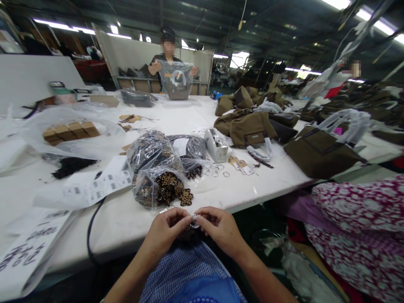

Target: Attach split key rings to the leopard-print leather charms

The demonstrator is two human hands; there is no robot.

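Between my two hands, just off the table's front edge, is a small metal key ring (195, 222). My left hand (168, 229) pinches its left side between thumb and fingers. On the other side, the thumb and fingertips of my right hand (221, 229) also close on the ring. A dark leopard-print piece (187, 235) hangs below it, mostly hidden by my fingers. Just beyond my hands, a flower-shaped leopard-print charm (185, 197) lies at the mouth of a clear plastic bag (151, 155) full of similar charms. Several loose rings (217, 168) lie farther back.
A tape dispenser (216, 145), paper tags (241, 165) and brown handbags (249, 128) occupy the table's right side. Printed label sheets (91, 185) and a black cable (91, 227) lie left. Across the table a person (168, 54) holds a plastic-wrapped bag. Patterned fabric (360, 219) is close at right.
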